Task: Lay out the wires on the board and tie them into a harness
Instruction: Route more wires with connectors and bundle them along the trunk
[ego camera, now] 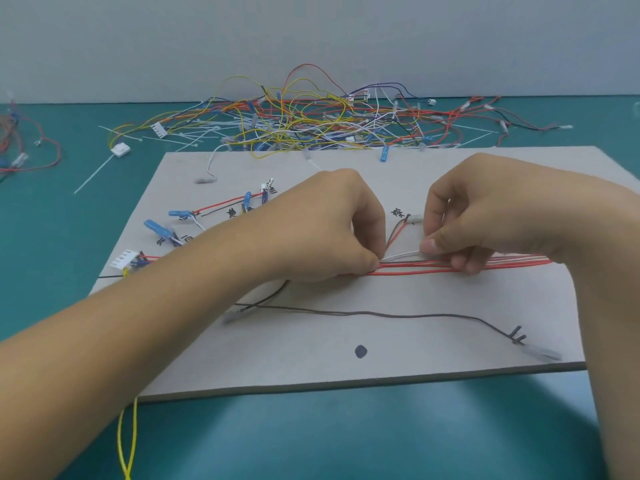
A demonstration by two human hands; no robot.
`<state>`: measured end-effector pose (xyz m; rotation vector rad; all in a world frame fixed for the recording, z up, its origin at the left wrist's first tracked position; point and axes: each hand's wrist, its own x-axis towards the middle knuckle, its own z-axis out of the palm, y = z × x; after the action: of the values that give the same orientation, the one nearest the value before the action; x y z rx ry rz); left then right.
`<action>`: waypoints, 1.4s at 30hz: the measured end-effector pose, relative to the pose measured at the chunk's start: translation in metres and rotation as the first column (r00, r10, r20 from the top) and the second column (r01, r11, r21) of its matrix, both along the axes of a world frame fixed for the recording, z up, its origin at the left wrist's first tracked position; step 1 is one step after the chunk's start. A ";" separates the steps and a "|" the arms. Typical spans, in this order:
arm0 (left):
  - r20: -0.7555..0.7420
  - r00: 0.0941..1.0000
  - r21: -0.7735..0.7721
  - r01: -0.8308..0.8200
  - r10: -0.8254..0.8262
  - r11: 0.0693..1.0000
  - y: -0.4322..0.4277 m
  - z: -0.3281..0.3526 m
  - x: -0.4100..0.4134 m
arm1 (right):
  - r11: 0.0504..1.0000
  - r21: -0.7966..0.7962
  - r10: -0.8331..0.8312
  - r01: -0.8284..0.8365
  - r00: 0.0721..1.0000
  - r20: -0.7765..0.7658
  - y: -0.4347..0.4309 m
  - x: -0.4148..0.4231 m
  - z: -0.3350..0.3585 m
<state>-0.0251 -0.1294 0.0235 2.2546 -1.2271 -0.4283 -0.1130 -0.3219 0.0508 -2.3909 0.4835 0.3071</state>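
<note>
A grey board [346, 372] lies on the teal table. Across its middle runs a bundle of red, white and black wires [412, 268]. My left hand [329, 230] pinches this bundle at its left part. My right hand [485, 216] pinches a thin white strand [403, 254], which looks like a cable tie, just above the bundle, its lower fingers resting on the wires. A white connector [124, 259] ends the wires at the board's left edge. Blue-sleeved terminals [157, 227] lie at upper left. A dark wire [381, 314] curves along the board's near part.
A big tangle of loose coloured wires [304, 123] and white cable ties [183, 138] lies behind the board. More red wires [24, 147] sit at the far left. A yellow wire [126, 441] hangs off the board's near left corner. A dark dot [361, 351] marks the board.
</note>
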 end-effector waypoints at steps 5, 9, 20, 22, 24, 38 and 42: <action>-0.008 1.000 -0.038 -0.025 0.025 0.999 0.003 -0.005 -0.003 | 1.000 -0.020 0.012 -0.012 1.000 -0.027 -0.003 -0.002 0.001; 0.029 0.999 -0.030 -0.034 0.035 0.999 0.003 -0.005 -0.004 | 0.998 -0.061 0.017 -0.017 1.000 -0.004 -0.007 -0.007 0.008; 0.052 0.998 -0.049 -0.016 0.019 0.999 0.001 -0.005 -0.001 | 0.992 -0.023 -0.126 0.126 0.992 0.005 -0.015 -0.020 0.002; 0.032 0.999 -0.066 -0.014 0.016 0.998 0.002 -0.006 -0.001 | 0.990 -0.010 -0.142 0.142 0.989 0.027 -0.017 -0.027 -0.002; 0.010 1.000 -0.076 -0.019 0.020 0.997 0.002 -0.007 0.000 | 0.989 0.034 -0.145 0.144 0.989 0.038 -0.018 -0.032 -0.006; 0.043 0.999 -0.073 0.022 -0.018 0.997 0.000 -0.003 -0.001 | 0.894 -0.428 0.254 -0.133 0.937 0.239 -0.017 -0.050 -0.025; 0.047 0.999 -0.064 0.020 -0.017 0.998 0.008 0.000 -0.002 | 0.889 -0.437 0.275 -0.135 0.922 0.273 -0.009 -0.047 -0.027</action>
<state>-0.0266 -0.1218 0.0237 2.2116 -1.2682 -0.3399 -0.1597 -0.3306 0.0243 -2.8411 0.1394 -0.1220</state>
